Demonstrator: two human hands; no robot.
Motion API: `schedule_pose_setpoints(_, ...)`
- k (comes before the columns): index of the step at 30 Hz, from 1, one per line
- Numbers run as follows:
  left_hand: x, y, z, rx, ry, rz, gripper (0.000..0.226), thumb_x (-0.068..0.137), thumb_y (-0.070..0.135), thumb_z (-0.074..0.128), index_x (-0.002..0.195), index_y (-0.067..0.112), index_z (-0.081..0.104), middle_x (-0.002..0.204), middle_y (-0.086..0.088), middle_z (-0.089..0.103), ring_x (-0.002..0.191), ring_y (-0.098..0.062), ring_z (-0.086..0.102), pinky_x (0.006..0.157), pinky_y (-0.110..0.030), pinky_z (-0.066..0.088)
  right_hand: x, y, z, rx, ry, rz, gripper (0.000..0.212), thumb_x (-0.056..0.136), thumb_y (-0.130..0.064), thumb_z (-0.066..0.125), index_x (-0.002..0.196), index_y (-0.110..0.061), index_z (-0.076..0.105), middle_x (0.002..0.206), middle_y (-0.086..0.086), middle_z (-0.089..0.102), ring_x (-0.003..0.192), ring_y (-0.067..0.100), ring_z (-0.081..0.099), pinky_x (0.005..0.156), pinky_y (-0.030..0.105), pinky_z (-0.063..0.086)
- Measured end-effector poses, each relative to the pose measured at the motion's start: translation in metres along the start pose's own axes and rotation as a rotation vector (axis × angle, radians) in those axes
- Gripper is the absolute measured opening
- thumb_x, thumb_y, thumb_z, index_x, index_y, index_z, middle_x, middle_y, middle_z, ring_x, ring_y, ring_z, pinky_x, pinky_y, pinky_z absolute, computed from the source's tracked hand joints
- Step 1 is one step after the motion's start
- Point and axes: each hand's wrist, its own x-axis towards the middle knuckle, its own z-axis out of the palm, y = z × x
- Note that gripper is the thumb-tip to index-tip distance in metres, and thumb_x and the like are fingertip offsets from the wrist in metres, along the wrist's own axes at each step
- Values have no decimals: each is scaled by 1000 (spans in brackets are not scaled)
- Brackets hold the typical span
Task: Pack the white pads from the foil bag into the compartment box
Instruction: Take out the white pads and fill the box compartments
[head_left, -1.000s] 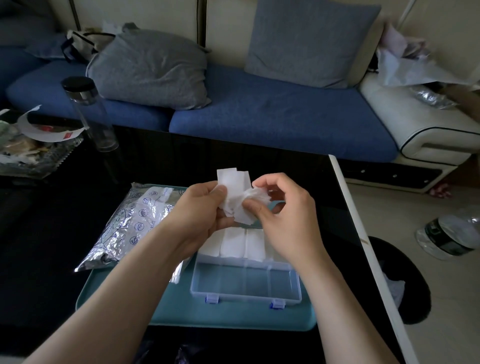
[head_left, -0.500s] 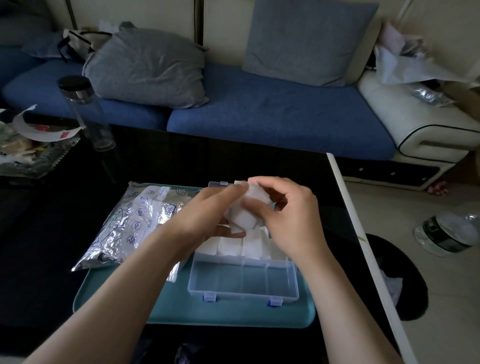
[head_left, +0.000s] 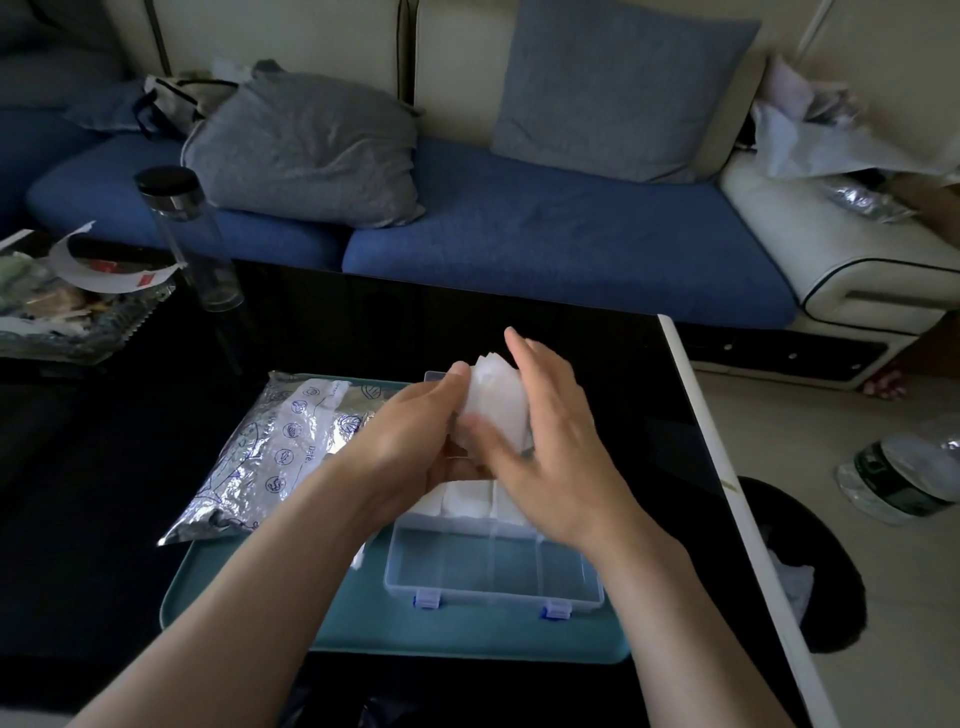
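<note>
White pads (head_left: 496, 410): bunched into one stack between both hands, held in the air just above the far part of the compartment box; edges blurred.
Left hand (head_left: 410, 441): gripping the stack from the left, thumb on its upper left corner, fingers curled underneath.
Right hand (head_left: 550, 452): laid flat against the stack's right side, fingers straight and close together, thumb across the near face.
Change: a second ago, pads fanned loosely and pinched at the fingertips of both hands; half a second ago, right fingers curled over them; now straightened, stack gathered tighter.
Compartment box (head_left: 493, 571): clear plastic, blue latches on the near edge, standing on the tray.
Packed pads (head_left: 467, 501): side by side in the row directly under the hands.
Teal tray (head_left: 467, 639): under both box and bag, on the black table (head_left: 78, 467).
Foil bag (head_left: 270, 457): flat, just left of the box, partly under the left forearm, unmoved.
Glass bottle (head_left: 192, 244): upright at the table's far left.
Blue sofa (head_left: 545, 234): behind the table.
</note>
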Motion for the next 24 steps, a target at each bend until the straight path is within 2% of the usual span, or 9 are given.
schedule_pose_setpoints(2,-1,-1,-1,20,32,1,47,113,40,40,121,3,69,108,-21,78,103,-37,76,90,-51,64,-4,0,-2,-89,-30,-26,113,83,-65,77,167,-41,6,170,-19,5,156,10,15,120,32,32)
schedule_pose_setpoints(3,-2,-2,-2,61,41,-1,47,113,41,40,119,5,70,106,-20,79,103,-38,76,90,-52,63,-5,1,-2,-132,-36,-38,116,83,-60,82,168,-39,6,170,-18,5,155,11,17,121,35,35)
schedule_pose_setpoints(6,-5,-6,-4,177,33,-11,47,113,42,41,116,6,71,105,-21,78,103,-40,75,92,-56,62,-8,2,0,-170,-39,-46,107,90,-53,80,168,-34,10,170,-15,17,152,7,24,122,35,37)
schedule_pose_setpoints(11,-14,-9,-6,143,3,-60,40,114,30,43,119,-1,68,112,-28,75,108,-45,72,92,-55,62,-15,-5,2,-127,-56,42,94,93,-60,73,167,-34,21,165,-13,36,148,8,37,118,28,38)
schedule_pose_setpoints(14,-23,-10,-3,32,-33,-91,34,114,19,41,113,-5,66,95,-21,78,85,-29,78,85,-48,65,-20,-11,-1,-155,-35,82,97,90,-62,75,167,-30,25,164,-9,41,148,11,40,115,26,35)
schedule_pose_setpoints(16,-28,-11,-1,20,-33,-96,34,113,20,42,109,-4,66,84,-15,76,72,-22,74,78,-44,66,-24,-15,-2,-172,-25,79,98,87,-63,77,166,-29,29,160,-7,46,144,14,45,112,26,38)
schedule_pose_setpoints(19,-35,-13,-1,58,-57,-81,31,110,27,52,109,2,70,91,-15,73,69,-22,69,68,-36,62,-31,-17,1,-190,-36,46,95,85,-61,81,162,-31,35,155,-9,52,140,14,49,113,32,44)
schedule_pose_setpoints(21,-39,-15,-1,155,-103,-43,20,105,22,60,104,6,72,91,-13,72,69,-19,68,67,-31,59,-34,-17,2,-175,-28,29,92,84,-56,83,160,-31,39,152,-9,54,138,14,52,111,32,46)
schedule_pose_setpoints(24,-43,-21,-2,159,-117,14,15,104,8,59,110,1,71,99,-15,78,80,-20,74,75,-34,63,-39,-21,0,-46,2,77,103,75,-47,92,161,-38,36,152,-13,49,135,10,52,109,31,48)
